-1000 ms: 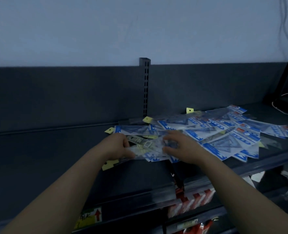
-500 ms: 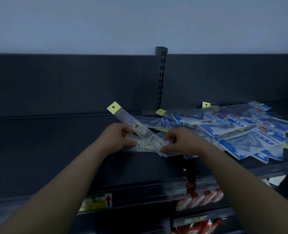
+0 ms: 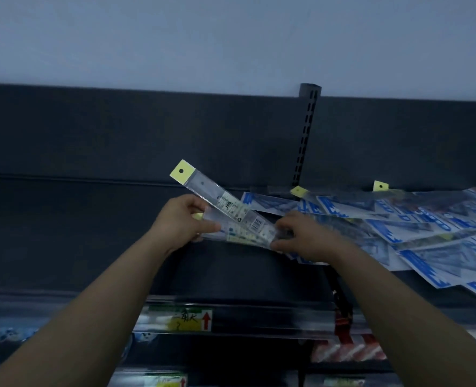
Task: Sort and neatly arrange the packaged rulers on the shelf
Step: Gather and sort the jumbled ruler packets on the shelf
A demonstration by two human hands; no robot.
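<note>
My left hand [image 3: 181,222] curls around one end of a few long clear ruler packs [image 3: 239,219]. My right hand [image 3: 304,237] pinches the other end. The top pack tilts up, and its yellow tab [image 3: 182,170] sticks into the air. Just right of my hands, a messy pile of blue packs [image 3: 427,227] lies on the dark shelf [image 3: 63,233].

Ruler packs [image 3: 231,210] – clear glossy plastic, yellow paper headers; shelf [image 3: 91,247] – matt dark metal.
</note>
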